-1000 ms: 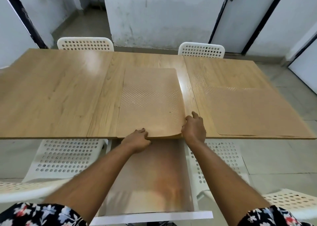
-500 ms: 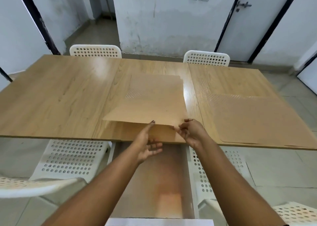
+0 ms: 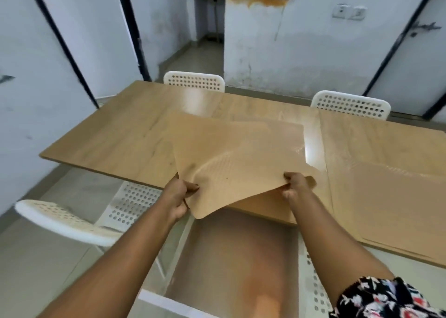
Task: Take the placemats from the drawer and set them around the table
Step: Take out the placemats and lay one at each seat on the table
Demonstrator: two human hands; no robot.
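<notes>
Stained white walls (image 3: 301, 52) (dark-framed doors) — perforated white chairs (image 3: 194, 81), tiled floor (image 3: 29, 257).

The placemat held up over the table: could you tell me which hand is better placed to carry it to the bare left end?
Left, probably. The left hand grips the placemat corner nearest the table's bare left end. The right hand sits toward the mats already laid on the right.
</notes>
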